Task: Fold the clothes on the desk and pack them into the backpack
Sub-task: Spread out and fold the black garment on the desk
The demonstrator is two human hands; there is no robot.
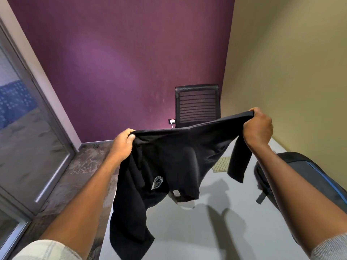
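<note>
Your left hand (123, 142) and right hand (258, 126) each pinch the black shirt (169, 166), stretched in the air above the surface (197, 231). Its dangling sleeve may bunch underneath when lowered, spoiling the fold; the backpack (300, 175) waits at the right edge.

worktop (216, 231): grey, plain, runs along R wall
backpack (308, 177): dark w/ blue stripe, lying at R edge of worktop
folded cloth (222, 164): beige/green, flat on far part, partly hidden
white item (187, 204): on worktop mid, mostly hidden, can't ID

left hand (123, 140) clenched, right hand (258, 126) clenched, raised
</note>
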